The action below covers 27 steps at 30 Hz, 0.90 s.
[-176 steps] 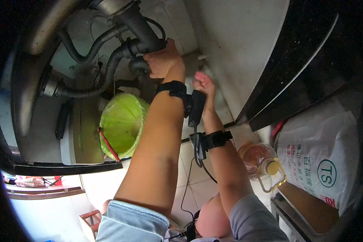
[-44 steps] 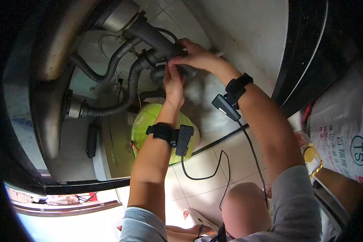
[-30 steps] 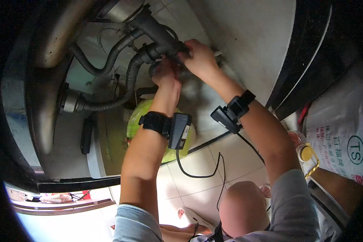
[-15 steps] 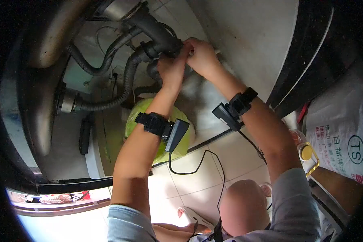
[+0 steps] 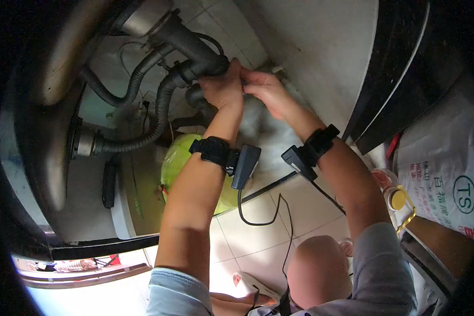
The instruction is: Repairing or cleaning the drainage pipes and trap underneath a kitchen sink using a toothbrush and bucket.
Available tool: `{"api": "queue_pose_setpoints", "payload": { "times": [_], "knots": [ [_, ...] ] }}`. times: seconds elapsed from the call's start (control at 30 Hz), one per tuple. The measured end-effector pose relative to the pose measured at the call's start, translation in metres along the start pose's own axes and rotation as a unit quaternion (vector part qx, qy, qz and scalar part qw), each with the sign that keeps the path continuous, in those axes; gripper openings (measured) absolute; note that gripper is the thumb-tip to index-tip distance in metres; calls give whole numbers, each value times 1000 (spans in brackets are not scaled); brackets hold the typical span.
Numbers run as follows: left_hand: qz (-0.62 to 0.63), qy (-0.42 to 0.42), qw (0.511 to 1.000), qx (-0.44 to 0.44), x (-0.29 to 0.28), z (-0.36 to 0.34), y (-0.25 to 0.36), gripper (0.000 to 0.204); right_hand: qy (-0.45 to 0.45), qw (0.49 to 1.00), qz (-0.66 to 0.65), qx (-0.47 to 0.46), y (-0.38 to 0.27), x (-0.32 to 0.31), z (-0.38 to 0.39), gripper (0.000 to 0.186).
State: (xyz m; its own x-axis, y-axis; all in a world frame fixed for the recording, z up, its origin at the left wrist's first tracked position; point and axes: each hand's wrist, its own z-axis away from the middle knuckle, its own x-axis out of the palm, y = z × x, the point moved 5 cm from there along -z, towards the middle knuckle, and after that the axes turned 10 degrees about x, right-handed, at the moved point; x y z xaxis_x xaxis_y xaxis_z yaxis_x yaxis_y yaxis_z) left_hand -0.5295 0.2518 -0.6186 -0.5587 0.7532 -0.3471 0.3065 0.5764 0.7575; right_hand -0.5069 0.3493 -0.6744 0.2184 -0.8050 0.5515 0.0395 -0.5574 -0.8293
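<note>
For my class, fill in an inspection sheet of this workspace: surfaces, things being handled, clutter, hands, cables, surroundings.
Surfaces: light tiled floor outside the cabinet.
Things handled: black drain pipe, with the lower ribbed hose joining its side.
Clutter: lime-green bin, partly behind the left forearm; clear bottle with a yellow cap, beside a white sack.
Hands: left hand at the pipe's lower end, grip unclear; right hand close beside it, contact unclear.
Cables: black left cable loops from the left wrist device; right cable runs from the right wrist device.
Surroundings: grey cabinet wall; dark panel at right.
</note>
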Motion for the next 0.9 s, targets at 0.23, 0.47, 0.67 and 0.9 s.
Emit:
{"api": "queue_pose_setpoints", "payload": {
  "times": [0.23,0.47,0.67,0.9],
  "knots": [
    [-152,34,987,-24,3,7,9,72,128,945,263,-149,-6,-15,-20,40],
    [-78,51,995,-18,3,5,-5,64,96,874,472,-64,-9,3,-26,36],
    [222,-38,967,-116,7,-5,-18,41,137,832,526,-113,2,-5,-41,33],
    [289,-115,939,-148,13,-3,-30,35,158,852,484,-123,-4,1,-30,38]
  ]
}}
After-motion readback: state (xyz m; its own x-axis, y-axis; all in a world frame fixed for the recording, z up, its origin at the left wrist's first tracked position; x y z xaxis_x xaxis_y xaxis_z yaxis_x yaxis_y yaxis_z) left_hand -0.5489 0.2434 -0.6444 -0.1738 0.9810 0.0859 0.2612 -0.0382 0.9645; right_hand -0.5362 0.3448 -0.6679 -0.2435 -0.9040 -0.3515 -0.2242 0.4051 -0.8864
